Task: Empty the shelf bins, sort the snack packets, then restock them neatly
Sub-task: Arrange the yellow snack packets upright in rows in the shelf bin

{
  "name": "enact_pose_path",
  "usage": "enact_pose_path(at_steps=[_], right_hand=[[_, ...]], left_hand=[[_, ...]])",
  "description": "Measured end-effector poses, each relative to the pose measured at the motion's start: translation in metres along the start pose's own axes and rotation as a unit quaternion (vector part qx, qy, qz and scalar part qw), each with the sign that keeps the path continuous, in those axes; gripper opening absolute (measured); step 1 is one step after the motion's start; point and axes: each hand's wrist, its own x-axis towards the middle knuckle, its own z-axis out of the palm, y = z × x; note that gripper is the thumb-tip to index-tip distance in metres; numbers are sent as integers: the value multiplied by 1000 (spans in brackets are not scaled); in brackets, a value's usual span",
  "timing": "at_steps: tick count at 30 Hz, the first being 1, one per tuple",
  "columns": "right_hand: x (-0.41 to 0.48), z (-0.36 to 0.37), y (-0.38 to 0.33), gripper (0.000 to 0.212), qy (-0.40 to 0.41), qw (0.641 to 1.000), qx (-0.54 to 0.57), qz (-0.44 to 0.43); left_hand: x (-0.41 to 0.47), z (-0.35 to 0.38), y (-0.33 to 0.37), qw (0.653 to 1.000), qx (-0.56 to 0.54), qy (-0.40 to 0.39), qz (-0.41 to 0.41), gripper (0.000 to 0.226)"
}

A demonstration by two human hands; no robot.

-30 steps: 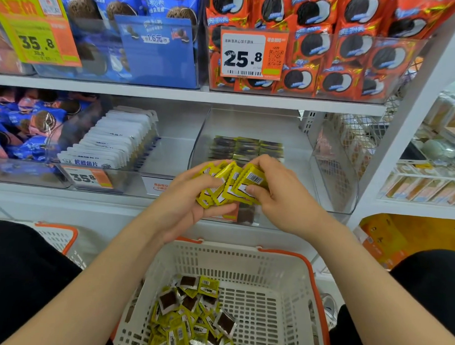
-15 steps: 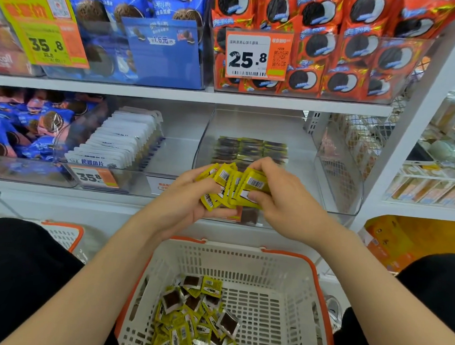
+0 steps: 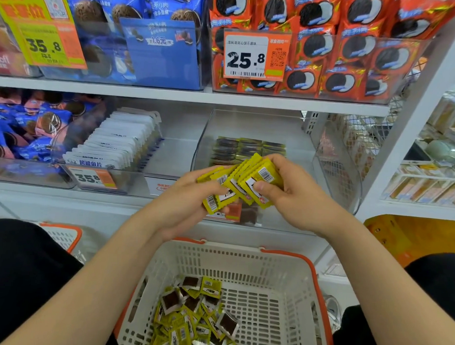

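Note:
A fanned stack of small yellow snack packets (image 3: 243,180) is held between both hands in front of the middle shelf. My left hand (image 3: 187,196) cups the stack from below and the left. My right hand (image 3: 295,192) grips its right end, thumb on the front packet. Behind them stands a clear shelf bin (image 3: 332,160) with a short row of the same packets (image 3: 248,148) at its back. Below, a white basket with an orange rim (image 3: 265,253) holds a loose pile of yellow packets (image 3: 198,316).
A clear bin of white packets (image 3: 119,142) stands left of the open bin, with blue cookie packs (image 3: 24,126) further left. The top shelf carries blue and orange cookie bins and price tags. A second basket (image 3: 64,233) sits at the left, wire shelving at the right.
Both hands have squared the yellow packets into a tighter stack and lifted them slightly. The view has tilted up a little.

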Motion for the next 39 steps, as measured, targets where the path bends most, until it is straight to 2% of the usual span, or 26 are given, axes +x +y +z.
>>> enact_pose_path(at_steps=[2, 4, 7, 10, 13, 15, 16, 17, 18, 19, 21, 22, 24, 28, 30, 32, 34, 35, 37, 39], right_hand=[[-3, -4, -4, 24, -18, 998, -45, -50], [-5, -3, -6, 41, -45, 990, -100, -89], [-5, 3, -6, 56, -68, 978, -156, -123], [-3, 11, -3, 60, -67, 970, -194, -131], [-2, 12, -2, 61, -41, 972, -216, -85], [-2, 12, -2, 49, -12, 987, -153, -39], [-2, 14, -3, 39, 14, 999, -50, -4], [-2, 18, -9, 30, 44, 994, 94, 39], [-2, 24, -14, 23, 69, 964, 241, 90], [-3, 31, -22, 21, 81, 915, 372, 135], [-4, 43, -34, 27, 69, 820, 534, 193], [-4, 47, -37, 30, 53, 786, 581, 206], [-3, 47, -41, 33, 36, 739, 638, 215], [-2, 36, -38, 33, 32, 688, 690, 220], [-4, 32, -39, 37, 12, 691, 689, 220], [-8, 29, -42, 44, -11, 715, 667, 211], [-10, 28, -43, 46, -24, 746, 634, 200], [-9, 28, -42, 44, -11, 767, 611, 197], [-6, 25, -38, 38, 62, 840, 511, 168], [-5, 22, -34, 39, 125, 918, 358, 114]], left_hand=[[-1, 1, 6, 997, -69, -3, -24, 37], [-2, 1, 9, 995, -93, 5, -29, 34], [0, -3, 7, 1000, -7, 18, -15, 23], [-1, -6, 5, 998, 65, -18, 2, 28], [1, 2, 5, 999, 17, 19, 30, 32], [7, 7, 3, 995, -34, 83, 54, 33], [10, 9, 1, 991, -51, 108, 66, 33], [12, 13, -1, 987, -60, 126, 81, 33], [14, 18, -4, 983, -64, 142, 95, 33], [15, 23, -6, 980, -71, 153, 107, 33], [15, 37, -11, 974, -92, 160, 131, 31], [14, 44, -13, 972, -89, 159, 149, 31], [8, 55, -18, 969, -30, 155, 191, 35], [0, 60, -20, 940, 122, 111, 298, 27], [0, 60, -22, 931, 164, 86, 315, 20], [4, 56, -22, 930, 173, 76, 315, 12], [8, 52, -17, 944, 130, 60, 297, 5], [9, 51, -12, 956, 80, 57, 275, 10], [10, 49, 1, 972, -60, 56, 221, 23], [11, 49, 11, 966, -176, 77, 175, 29]])
